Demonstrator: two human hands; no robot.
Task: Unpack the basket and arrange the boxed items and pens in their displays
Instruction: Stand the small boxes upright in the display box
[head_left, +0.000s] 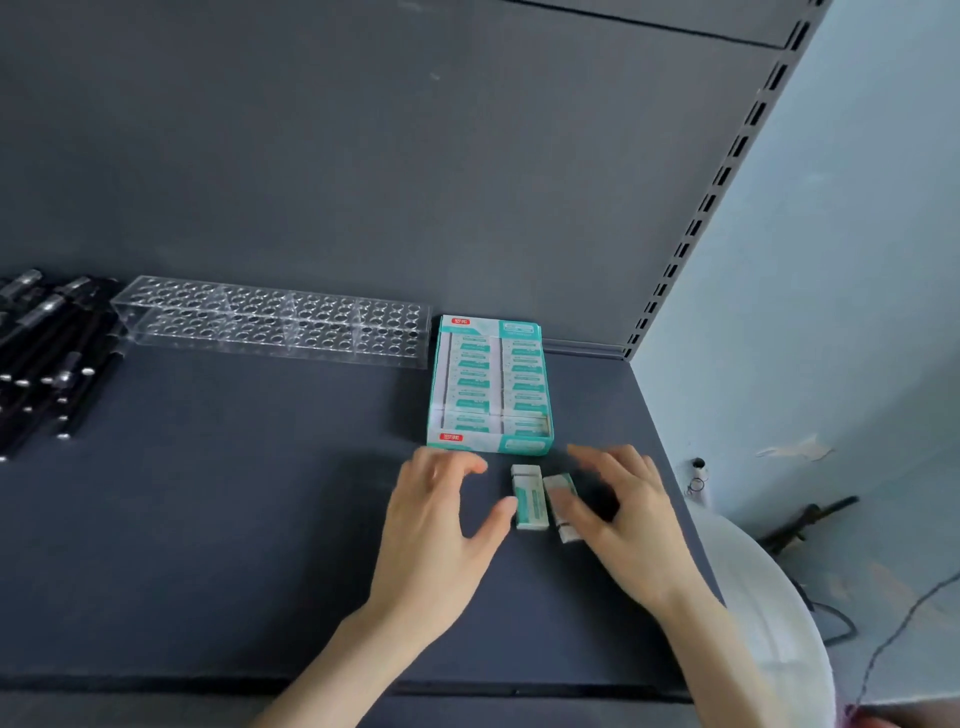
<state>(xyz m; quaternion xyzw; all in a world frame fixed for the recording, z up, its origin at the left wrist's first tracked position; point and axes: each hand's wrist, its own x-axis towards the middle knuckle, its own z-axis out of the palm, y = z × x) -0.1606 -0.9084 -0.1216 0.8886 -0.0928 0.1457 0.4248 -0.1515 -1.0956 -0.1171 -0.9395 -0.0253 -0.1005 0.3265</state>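
A teal and white display box (490, 443) stands on the dark shelf, filled with several small boxed erasers. Two loose boxed erasers lie just in front of it: one (530, 500) straight, the other (561, 488) tilted beside it. My left hand (434, 530) hovers to their left with fingers spread, its thumb touching the straight one. My right hand (623, 514) is spread to the right, its thumb resting on the tilted one. A clear acrylic pen holder (270, 322) with many holes stands empty at the back. Black pens (47, 358) lie piled at the far left.
The shelf (208, 519) has a dark back panel and a slotted upright (717, 187) at the right. A white basket rim (769, 613) shows at the lower right, past the shelf edge. Cables lie on the floor beyond.
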